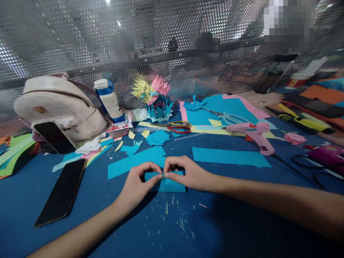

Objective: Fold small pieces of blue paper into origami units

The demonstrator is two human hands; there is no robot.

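A folded piece of blue paper (pixel 174 185) lies in front of me near the middle of the table. My left hand (pixel 139 179) pinches its upper edge between thumb and fingers. My right hand (pixel 186 173) pinches the same edge from the other side, and the two thumb tips almost meet. The fingers cover part of the paper's top. Just behind my hands lies a flat blue paper strip (pixel 134 163), and a second blue strip (pixel 231 156) lies to the right.
Behind are scissors (pixel 179 127), a pink glue gun (pixel 255 132) with its cord, folded paper flowers (pixel 158 104) and blue sheets (pixel 236 107). A phone (pixel 61 193), a white backpack (pixel 59 107) and a bottle (pixel 109 102) stand or lie left. Paper scraps are scattered about.
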